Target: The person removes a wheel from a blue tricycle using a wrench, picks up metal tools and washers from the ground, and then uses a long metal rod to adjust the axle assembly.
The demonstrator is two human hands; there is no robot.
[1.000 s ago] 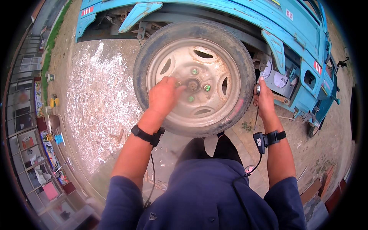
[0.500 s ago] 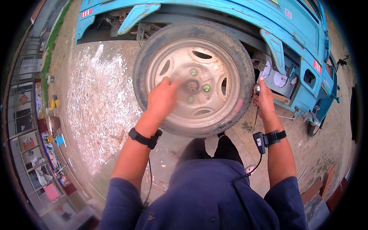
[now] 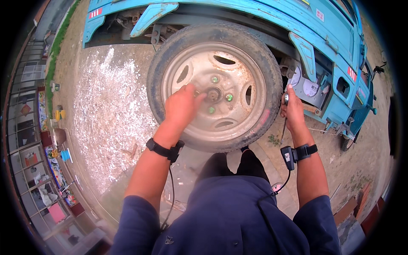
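Observation:
A dusty wheel (image 3: 238, 123) with a pale, rust-stained rim and black tyre stands in front of me, mounted on a blue vehicle. Green-tinted lug nuts (image 3: 229, 97) sit around its central hub (image 3: 213, 95). My left hand (image 3: 180, 104) is at the left side of the hub, thumb and index finger closed around a lug nut (image 3: 196, 92), which the fingers partly hide. Beside the tyre's right edge, my right hand (image 3: 293, 111) is closed on a lug wrench (image 3: 286, 98). The wrench's shiny round end shows above the fingers, its thin dark shaft below.
The blue vehicle body (image 3: 263, 12) runs across the top, with a bracket (image 3: 302, 57) hanging right of the tyre. White-flecked ground (image 3: 110, 114) lies to the left. A cable (image 3: 172, 195) hangs from my left wrist strap.
My left fingers have turned slightly at the hub, with the thumb now stretched further toward the hub's centre. The right hand and wrench have stayed nearly still.

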